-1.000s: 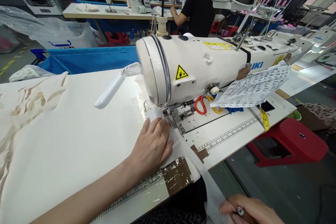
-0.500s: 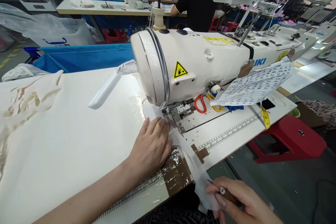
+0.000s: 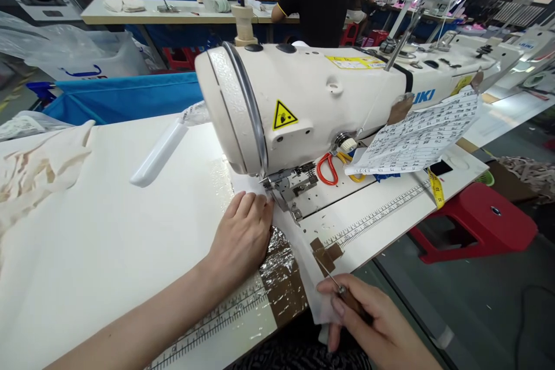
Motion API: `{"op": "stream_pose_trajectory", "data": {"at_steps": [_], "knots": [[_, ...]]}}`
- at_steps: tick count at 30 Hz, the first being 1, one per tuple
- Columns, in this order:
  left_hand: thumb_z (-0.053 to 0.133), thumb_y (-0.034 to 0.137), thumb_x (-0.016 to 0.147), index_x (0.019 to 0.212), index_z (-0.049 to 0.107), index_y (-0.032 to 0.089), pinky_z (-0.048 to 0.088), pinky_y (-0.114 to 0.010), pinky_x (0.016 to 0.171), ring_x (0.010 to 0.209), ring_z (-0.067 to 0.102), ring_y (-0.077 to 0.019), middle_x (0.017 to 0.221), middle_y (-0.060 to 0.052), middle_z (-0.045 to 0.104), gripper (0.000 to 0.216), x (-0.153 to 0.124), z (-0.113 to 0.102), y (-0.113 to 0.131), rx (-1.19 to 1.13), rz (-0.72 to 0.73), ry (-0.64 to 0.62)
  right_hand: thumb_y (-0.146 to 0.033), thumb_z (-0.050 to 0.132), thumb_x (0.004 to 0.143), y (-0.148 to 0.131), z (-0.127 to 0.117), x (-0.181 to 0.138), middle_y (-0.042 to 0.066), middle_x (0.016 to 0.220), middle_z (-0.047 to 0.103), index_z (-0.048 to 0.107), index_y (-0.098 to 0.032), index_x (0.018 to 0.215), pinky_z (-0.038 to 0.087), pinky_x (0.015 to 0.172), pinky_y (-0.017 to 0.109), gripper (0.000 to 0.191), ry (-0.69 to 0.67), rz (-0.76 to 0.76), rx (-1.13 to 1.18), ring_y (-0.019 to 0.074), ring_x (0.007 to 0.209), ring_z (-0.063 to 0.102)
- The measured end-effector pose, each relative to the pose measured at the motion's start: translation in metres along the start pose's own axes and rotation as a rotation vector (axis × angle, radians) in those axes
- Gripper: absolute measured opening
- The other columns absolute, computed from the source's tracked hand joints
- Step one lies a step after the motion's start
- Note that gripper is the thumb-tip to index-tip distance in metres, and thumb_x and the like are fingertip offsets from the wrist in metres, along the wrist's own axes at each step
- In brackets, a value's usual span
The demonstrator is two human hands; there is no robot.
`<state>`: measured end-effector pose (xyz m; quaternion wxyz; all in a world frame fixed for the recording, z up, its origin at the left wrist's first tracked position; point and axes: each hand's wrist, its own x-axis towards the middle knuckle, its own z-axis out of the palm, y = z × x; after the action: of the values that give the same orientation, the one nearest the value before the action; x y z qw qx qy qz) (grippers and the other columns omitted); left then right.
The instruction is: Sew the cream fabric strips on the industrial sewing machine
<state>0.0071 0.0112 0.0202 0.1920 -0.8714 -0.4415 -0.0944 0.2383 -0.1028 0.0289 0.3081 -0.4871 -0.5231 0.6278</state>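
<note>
A white sewing machine point(image 3: 299, 104) stands over the table. A strip of thin white fabric point(image 3: 299, 248) runs from beside its presser area down over the table's front edge. My left hand point(image 3: 245, 231) is closed, fingers curled down on the fabric just left of the presser area; its fingertips are hidden. My right hand point(image 3: 364, 312), in front of the table edge, grips an awl point(image 3: 353, 303) by its brown wooden handle. The thin metal point slants up to the left, over the strip. The strip's lower end hangs by my right fingers.
Red-handled scissors point(image 3: 327, 169), a handwritten sheet point(image 3: 411, 139) and a yellow tape measure point(image 3: 436, 189) lie around the machine. Cream fabric pieces point(image 3: 47, 162) rest at the left. A red stool point(image 3: 481, 219) stands at right. A person in black point(image 3: 316, 3) sits beyond.
My right hand has moved up and left with the awl, nearer the table edge. My left hand's fingers have curled in more. The view has shifted slightly.
</note>
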Motion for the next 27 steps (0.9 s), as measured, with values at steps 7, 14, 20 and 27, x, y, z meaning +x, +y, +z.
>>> {"op": "stream_pose_trajectory", "data": {"at_steps": [7,14,20,27], "knots": [[0.04,0.002,0.087,0.123,0.061,0.002,0.049,-0.04,0.083,0.098,0.055,-0.0296,0.107,-0.017,0.064,0.041,-0.003,-0.003,-0.002,-0.001,-0.01,-0.026,-0.053,0.077,0.082,0.009,0.042,0.002,-0.002,0.069,0.066,0.062,-0.017,0.108,0.05,0.059,0.024,0.047,0.073,0.359,0.767,0.0129,0.055,0.067],[0.041,0.016,0.09,0.129,0.056,0.0,0.047,-0.043,0.088,0.103,0.053,-0.0309,0.114,-0.019,0.061,0.045,-0.009,-0.001,0.0,-0.103,-0.027,-0.056,-0.062,0.066,0.087,0.019,0.042,-0.006,0.001,0.07,0.064,0.067,-0.017,0.103,0.05,0.057,0.027,0.048,0.198,0.206,0.42,0.0142,0.055,0.063],[0.037,0.02,0.093,0.13,0.055,0.001,0.046,-0.043,0.09,0.108,0.053,-0.031,0.118,-0.019,0.06,0.045,-0.005,0.006,-0.006,-0.119,-0.04,-0.067,-0.06,0.05,0.098,0.028,0.031,-0.005,0.001,0.072,0.064,0.065,-0.02,0.107,0.043,0.051,0.023,0.044,0.191,0.027,0.066,0.0105,0.049,0.057],[0.037,0.02,0.093,0.129,0.055,0.002,0.044,-0.045,0.097,0.117,0.051,-0.032,0.123,-0.02,0.059,0.044,-0.003,0.007,-0.009,-0.148,-0.041,-0.039,-0.05,0.038,0.105,0.029,0.024,0.001,0.002,0.079,0.065,0.061,-0.02,0.114,0.041,0.05,0.023,0.039,0.088,-0.057,-0.11,0.0092,0.049,0.055]]}}
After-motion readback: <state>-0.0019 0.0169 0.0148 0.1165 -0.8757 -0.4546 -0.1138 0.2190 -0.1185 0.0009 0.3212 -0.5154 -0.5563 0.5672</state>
